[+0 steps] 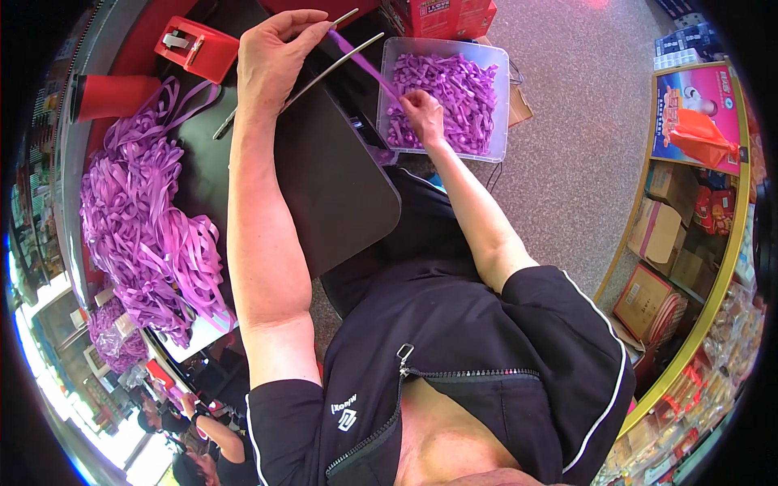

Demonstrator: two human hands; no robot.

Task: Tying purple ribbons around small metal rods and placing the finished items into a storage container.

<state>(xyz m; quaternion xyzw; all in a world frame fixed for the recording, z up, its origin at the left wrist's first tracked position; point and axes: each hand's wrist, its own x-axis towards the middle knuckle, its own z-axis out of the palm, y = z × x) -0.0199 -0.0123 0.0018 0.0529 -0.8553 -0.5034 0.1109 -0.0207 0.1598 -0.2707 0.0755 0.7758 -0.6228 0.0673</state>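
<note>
We hold purple strip (369, 70): left hand (274, 63) pinches one end beside metal rods (367, 43), right hand (426, 119) pinches it over bin (502, 105). Many pieces already binned; big ribbon heap (142, 219) seems left.

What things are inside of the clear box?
The box holds a heap of purple strips. The right hand hides some of them, and what lies deeper is covered.

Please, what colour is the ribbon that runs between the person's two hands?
The ribbon is purple; it shows best in the head view.
</note>
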